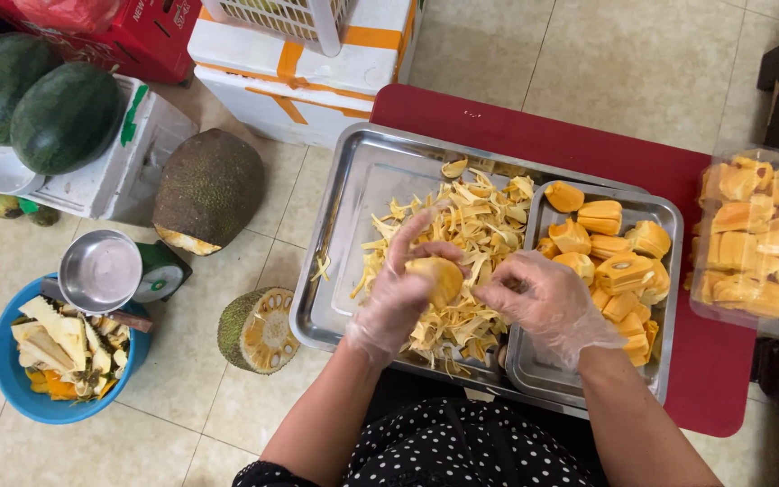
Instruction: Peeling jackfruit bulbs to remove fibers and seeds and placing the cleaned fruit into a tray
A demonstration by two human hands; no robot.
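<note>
My left hand (pixel 400 290), in a clear plastic glove, cups a yellow jackfruit pod (pixel 441 276) over the large steel tray (pixel 353 189). My right hand (pixel 543 302), also gloved, pinches the pod's right side. Under both hands lies a heap of pale yellow jackfruit strands (pixel 466 221). To the right, a smaller steel tray (pixel 534 361) holds several cleaned orange-yellow pods (pixel 615 261).
Both trays rest on a red table (pixel 534 135). A clear plastic box of pods (pixel 755 239) stands at the right. On the tiled floor lie a cut jackfruit (pixel 207 189), a smaller piece (pixel 256 330), a blue bowl of scraps (pixel 20 383), a scale (pixel 105 271) and watermelons (pixel 42 99) on a foam box.
</note>
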